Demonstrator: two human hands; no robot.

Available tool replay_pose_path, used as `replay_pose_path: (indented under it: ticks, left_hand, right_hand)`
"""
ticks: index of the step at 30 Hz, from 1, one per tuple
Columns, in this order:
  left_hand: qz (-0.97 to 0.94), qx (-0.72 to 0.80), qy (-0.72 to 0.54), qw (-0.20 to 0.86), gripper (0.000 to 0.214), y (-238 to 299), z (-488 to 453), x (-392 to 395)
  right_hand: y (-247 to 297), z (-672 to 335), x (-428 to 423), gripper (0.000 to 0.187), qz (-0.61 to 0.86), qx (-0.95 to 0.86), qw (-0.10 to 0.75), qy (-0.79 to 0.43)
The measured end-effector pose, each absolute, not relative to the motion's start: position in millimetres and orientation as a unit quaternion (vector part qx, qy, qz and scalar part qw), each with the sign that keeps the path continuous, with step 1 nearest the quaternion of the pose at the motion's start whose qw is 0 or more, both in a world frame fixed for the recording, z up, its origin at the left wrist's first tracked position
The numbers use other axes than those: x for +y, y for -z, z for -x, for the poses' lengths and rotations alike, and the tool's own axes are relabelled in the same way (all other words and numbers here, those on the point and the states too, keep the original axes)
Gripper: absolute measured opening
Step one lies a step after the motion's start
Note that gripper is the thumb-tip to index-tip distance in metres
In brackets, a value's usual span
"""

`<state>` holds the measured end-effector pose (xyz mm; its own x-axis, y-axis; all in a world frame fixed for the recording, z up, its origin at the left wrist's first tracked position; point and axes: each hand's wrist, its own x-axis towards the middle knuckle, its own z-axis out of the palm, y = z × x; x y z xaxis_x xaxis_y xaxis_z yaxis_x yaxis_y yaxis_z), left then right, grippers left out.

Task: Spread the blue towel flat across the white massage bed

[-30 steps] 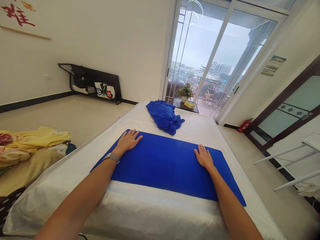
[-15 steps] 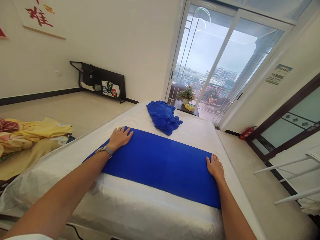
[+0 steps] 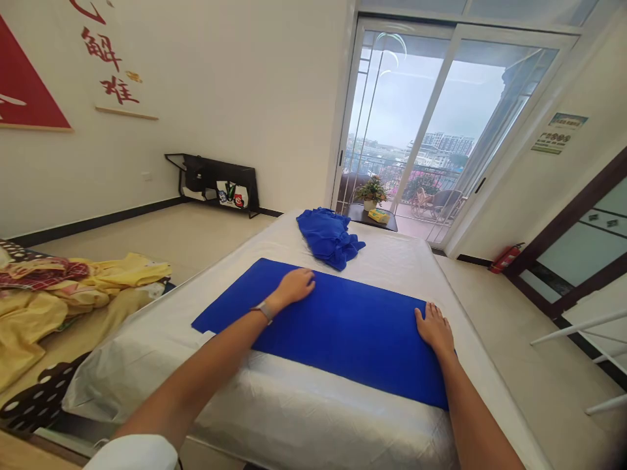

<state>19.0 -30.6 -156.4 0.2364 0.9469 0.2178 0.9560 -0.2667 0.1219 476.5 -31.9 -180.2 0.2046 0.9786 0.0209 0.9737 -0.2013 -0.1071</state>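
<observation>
Resting palm down on the far long edge of a spread blue towel, roughly at its middle: left hand, fingers loosely extended and slightly bent, closed around nothing. Strapped to that wrist, a grey watch. Lying flat near the towel's right end, a little inside its short edge: right hand, fingers straight and close together, pointing away from the body, likewise grasping nothing. Stretching under both palms and between them, the towel itself, smooth and unwrinkled, laid as one long band across a white-covered mattress, reaching well past the left hand on the left and ending just beyond the right hand.

Just beyond the left hand's fingertips, near the towel but apart from it, a crumpled heap of blue fabric on the same mattress. Farther off past that heap, a small dark table bearing a potted plant and a yellow item too small to identify, set before a sliding glass door. Well to the left of the left forearm, down at floor level, yellow bedding in a loose pile. Farther left and beyond, against the wall, a low black rack. Well off to the right of the right hand, at the foot of the wall, a red fire extinguisher.
</observation>
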Motion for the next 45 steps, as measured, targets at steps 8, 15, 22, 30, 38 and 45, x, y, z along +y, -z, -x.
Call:
replay_pose_path:
  ticks: [8,15,22,30,38,45]
  left_hand:
    - [0.826,-0.549,0.109,-0.063,0.069,187,-97,-9]
    - [0.741,-0.664,0.067,-0.077,0.080,178,29,-15]
    - [0.658,-0.750,0.072,-0.008,0.080,181,109,-26]
    - [0.651,-0.753,0.091,-0.024,0.081,183,101,-25]
    - [0.654,-0.751,0.089,-0.003,0.077,184,104,-26]
    - [0.658,-0.749,0.074,0.009,0.075,184,104,-27]
  right_hand:
    - [176,-476,-35,0.078,0.775,-0.631,0.039,-0.025]
    - [179,-479,-31,0.079,0.773,-0.633,0.042,-0.020]
    - [173,-475,-34,0.078,0.779,-0.627,0.008,-0.017]
    - [131,-417,-36,0.057,0.760,-0.624,-0.131,0.126]
    - [150,-257,-38,0.068,0.580,-0.814,0.016,-0.021]
    - [165,-295,-30,0.073,0.618,-0.782,0.000,-0.078]
